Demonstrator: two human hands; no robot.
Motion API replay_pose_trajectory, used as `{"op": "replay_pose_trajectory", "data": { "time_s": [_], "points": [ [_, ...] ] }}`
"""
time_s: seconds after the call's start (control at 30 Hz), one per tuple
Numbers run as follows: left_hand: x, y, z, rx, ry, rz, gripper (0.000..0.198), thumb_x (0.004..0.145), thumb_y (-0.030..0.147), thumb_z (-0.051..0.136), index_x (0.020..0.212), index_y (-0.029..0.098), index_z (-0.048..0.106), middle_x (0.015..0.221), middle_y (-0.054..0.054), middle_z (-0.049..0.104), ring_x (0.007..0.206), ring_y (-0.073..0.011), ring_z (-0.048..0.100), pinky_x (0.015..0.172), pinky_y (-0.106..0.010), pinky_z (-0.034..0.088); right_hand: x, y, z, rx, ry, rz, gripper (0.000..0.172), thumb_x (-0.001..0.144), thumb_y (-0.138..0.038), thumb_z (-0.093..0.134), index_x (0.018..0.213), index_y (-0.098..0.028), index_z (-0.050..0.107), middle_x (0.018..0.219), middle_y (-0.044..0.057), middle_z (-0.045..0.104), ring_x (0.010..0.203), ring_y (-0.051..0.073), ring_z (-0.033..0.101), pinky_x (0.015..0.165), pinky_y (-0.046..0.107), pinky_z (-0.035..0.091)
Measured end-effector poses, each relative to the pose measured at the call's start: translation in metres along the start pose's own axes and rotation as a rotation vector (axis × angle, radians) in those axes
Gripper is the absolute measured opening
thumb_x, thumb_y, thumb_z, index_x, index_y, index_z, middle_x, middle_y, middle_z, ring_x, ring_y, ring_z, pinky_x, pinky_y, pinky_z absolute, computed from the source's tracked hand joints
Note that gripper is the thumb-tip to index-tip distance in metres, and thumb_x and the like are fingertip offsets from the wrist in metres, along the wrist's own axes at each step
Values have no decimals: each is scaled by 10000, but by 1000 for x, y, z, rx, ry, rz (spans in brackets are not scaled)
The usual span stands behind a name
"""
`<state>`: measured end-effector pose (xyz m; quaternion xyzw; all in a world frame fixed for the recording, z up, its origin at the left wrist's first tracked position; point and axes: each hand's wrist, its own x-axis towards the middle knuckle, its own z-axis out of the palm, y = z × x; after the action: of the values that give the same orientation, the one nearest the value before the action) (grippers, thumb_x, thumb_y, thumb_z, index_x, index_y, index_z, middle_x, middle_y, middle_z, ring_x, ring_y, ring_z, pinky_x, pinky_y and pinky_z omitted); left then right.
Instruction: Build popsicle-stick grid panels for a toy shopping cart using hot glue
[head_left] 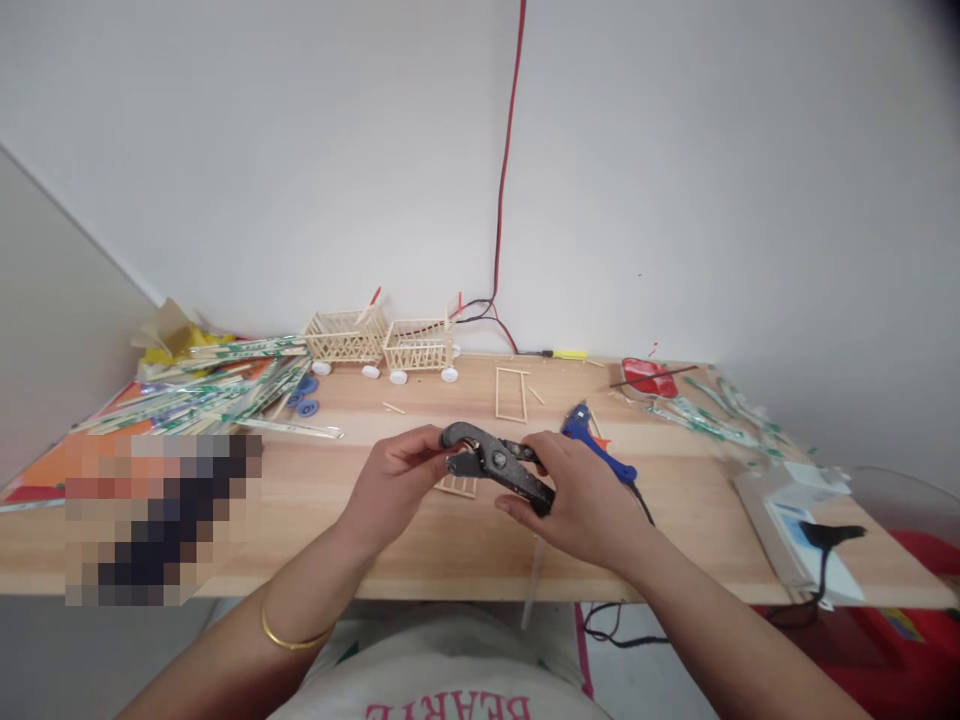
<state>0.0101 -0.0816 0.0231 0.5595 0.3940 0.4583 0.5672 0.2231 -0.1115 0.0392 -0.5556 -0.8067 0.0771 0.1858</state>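
Note:
Black pruning shears (495,465) are gripped by their handles in my right hand (589,495), with the jaws pointing left. My left hand (394,485) is closed in a pinch beside the jaws; whatever it holds is hidden behind the fingers. Partly covered by the shears, a small slatted panel of wooden sticks (459,486) lies on the table below. A rectangular stick frame (498,395) lies farther back, with a loose stick piece beside it. Just beyond my right hand rests a blue glue gun (600,447).
Two small stick-built carts (420,348) with white wheels stand by the wall. Wrapped chopsticks (247,385) are heaped left, near blue wheels (306,408). A red container (649,378), torn wrappers (705,420) and a white box (787,520) occupy the right. Cables hang from the wall.

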Motion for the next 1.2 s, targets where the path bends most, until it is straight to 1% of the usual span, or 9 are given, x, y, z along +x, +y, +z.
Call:
{"op": "replay_pose_trajectory", "data": {
  "time_s": [0.13, 0.27, 0.4, 0.57, 0.73, 0.9, 0.97, 1.07, 1.2],
  "points": [
    [1, 1, 1, 23, -18, 12, 111, 750, 234, 643, 822, 164, 690, 765, -16, 666, 810, -177, 596, 779, -297, 453, 0, 0, -1, -29, -14, 12, 356, 760, -487, 599, 958, -202, 519, 867, 58, 620, 799, 227, 573, 649, 301, 393],
    [1, 2, 2, 40, -6, -3, 112, 737, 193, 622, 821, 163, 690, 794, -24, 681, 807, -181, 603, 777, -301, 456, 2, 1, 0, -57, 1, -8, 353, 761, -493, 594, 940, -196, 527, 861, 64, 624, 795, 228, 572, 663, 308, 399],
    [1, 3, 1, 92, -13, 10, 121, 738, 178, 594, 813, 159, 686, 795, -29, 686, 791, -178, 602, 755, -294, 456, 2, 1, 1, -55, -24, -13, 344, 768, -496, 587, 932, -199, 528, 855, 58, 629, 787, 219, 578, 651, 298, 399],
    [2, 2, 0, 122, -16, 24, 128, 729, 140, 570, 808, 161, 670, 773, -18, 671, 787, -172, 594, 749, -284, 448, 4, 2, 2, -109, -44, -13, 310, 783, -499, 563, 848, -203, 497, 795, 53, 626, 738, 212, 584, 611, 280, 372],
    [4, -2, -1, 149, -12, 38, 127, 719, 122, 557, 786, 161, 659, 725, -3, 644, 759, -160, 572, 729, -271, 431, 4, 5, 6, -165, -73, -11, 329, 790, -526, 545, 805, -206, 472, 741, 45, 630, 687, 203, 592, 575, 263, 342],
    [6, -4, 0, 185, -15, 49, 127, 736, 165, 586, 827, 166, 674, 752, 4, 641, 735, -141, 538, 706, -256, 411, 7, 9, 8, -191, -85, -5, 347, 806, -551, 512, 773, -207, 474, 674, 38, 619, 627, 195, 585, 529, 254, 291],
    [8, -3, 2, 174, -5, 48, 100, 754, 219, 603, 804, 169, 674, 717, 10, 620, 700, -132, 522, 679, -249, 407, 8, 12, 5, -128, -101, 18, 339, 794, -544, 532, 763, -213, 465, 657, 20, 604, 611, 181, 572, 520, 246, 286],
    [8, 0, 5, 144, 5, 32, 134, 774, 292, 615, 764, 169, 665, 673, 14, 589, 650, -118, 501, 640, -238, 400, 9, 16, -3, 5, -100, 74, 322, 798, -530, 530, 782, -218, 451, 655, -3, 580, 592, 159, 544, 516, 236, 298],
    [7, 1, 6, 154, -27, 42, 157, 808, 301, 587, 770, 168, 660, 669, 14, 558, 667, -115, 492, 650, -230, 392, 5, 18, -9, -1, -74, 90, 319, 769, -517, 571, 818, -219, 467, 693, -3, 578, 626, 164, 533, 537, 240, 301]
  ]
}}
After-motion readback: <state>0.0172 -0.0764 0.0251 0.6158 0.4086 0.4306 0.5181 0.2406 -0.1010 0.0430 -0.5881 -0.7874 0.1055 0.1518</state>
